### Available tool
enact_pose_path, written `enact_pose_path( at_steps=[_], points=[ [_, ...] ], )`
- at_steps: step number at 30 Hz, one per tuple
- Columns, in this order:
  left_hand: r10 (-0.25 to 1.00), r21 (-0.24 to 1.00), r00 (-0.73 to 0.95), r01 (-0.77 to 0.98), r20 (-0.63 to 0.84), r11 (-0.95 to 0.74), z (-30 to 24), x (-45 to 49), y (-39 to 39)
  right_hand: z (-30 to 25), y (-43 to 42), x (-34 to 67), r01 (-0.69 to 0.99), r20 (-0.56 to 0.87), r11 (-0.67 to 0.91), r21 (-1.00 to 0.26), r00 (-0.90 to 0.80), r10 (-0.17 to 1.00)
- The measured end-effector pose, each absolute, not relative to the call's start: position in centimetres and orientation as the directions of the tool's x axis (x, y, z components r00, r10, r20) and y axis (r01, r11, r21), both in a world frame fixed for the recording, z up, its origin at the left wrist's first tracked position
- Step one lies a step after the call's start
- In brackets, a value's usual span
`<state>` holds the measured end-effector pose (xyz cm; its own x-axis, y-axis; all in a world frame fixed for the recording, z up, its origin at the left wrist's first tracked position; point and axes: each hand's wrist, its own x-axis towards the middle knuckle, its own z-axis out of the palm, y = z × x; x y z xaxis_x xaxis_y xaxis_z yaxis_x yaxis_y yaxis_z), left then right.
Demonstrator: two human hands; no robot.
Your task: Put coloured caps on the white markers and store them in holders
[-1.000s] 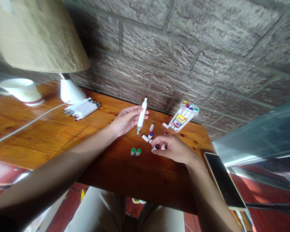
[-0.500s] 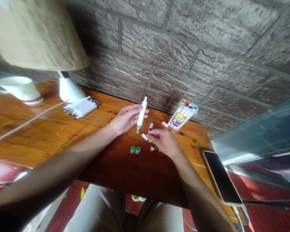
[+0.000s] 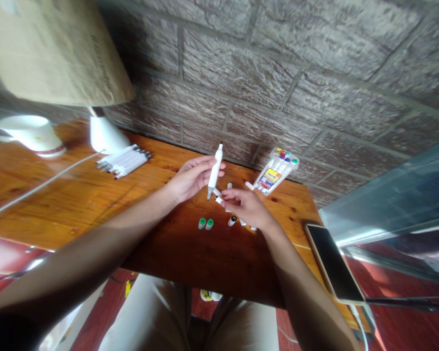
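Observation:
My left hand (image 3: 197,179) grips a white double-ended marker (image 3: 215,170) above the table. Both of its tips are uncapped, and the broad grey end points down. Close below that end, my right hand (image 3: 247,207) has thumb and fingers around a small white marker cap (image 3: 218,200) with a dark end. Other loose caps lie near and partly behind the right hand. Two green-topped caps (image 3: 206,224) stand side by side, with a black-topped cap (image 3: 232,221) to their right. One more white cap (image 3: 249,185) lies by the marker case.
A clear case of coloured markers (image 3: 274,173) stands near the brick wall (image 3: 219,73). Several white markers (image 3: 126,161) lie beside the lamp base (image 3: 106,136). A paper cup (image 3: 32,136) is at the left; a phone (image 3: 334,263) on a cable lies along the right table edge.
My right hand has shifted slightly up, its fingers now more spread around the white cap near the marker's lower tip. My left hand keeps the marker almost still.

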<state>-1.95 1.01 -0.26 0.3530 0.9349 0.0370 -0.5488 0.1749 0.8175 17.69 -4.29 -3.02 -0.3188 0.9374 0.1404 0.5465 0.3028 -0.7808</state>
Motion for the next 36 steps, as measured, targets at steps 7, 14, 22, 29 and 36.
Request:
enact_pose_path(
  at_steps=[7, 14, 22, 29, 36],
  points=[
    [0.935, 0.814, 0.352, -0.553, 0.035, 0.178, -0.2, -1.9, 1.1, -2.4, -4.5, 18.8, 0.528, 0.186, 0.377, -0.761, -0.380, 0.906],
    [0.936, 0.800, 0.350, -0.571, 0.035, 0.183, -0.1, -1.9, 1.1, -3.0, -4.4, 18.8, 0.447, 0.149, 0.389, -0.805, -0.483, 0.863],
    [0.922, 0.806, 0.386, -0.554, 0.027, 0.208, -0.5, -2.0, 1.1, -1.8, -4.6, 19.3, 0.462, 0.113, 0.341, -0.819, -0.453, 0.884],
    [0.860, 0.815, 0.510, -0.498, 0.000, 0.296, -1.1, -1.7, 0.6, -0.6, -5.0, 18.7, -0.002, 0.095, 0.097, -0.995, -0.234, 0.968],
    [0.839, 0.838, 0.544, -0.471, 0.030, 0.276, -1.5, -1.2, 0.1, -1.4, -5.2, 16.8, -0.210, 0.019, -0.030, -0.977, -0.231, 0.973]
  ],
)
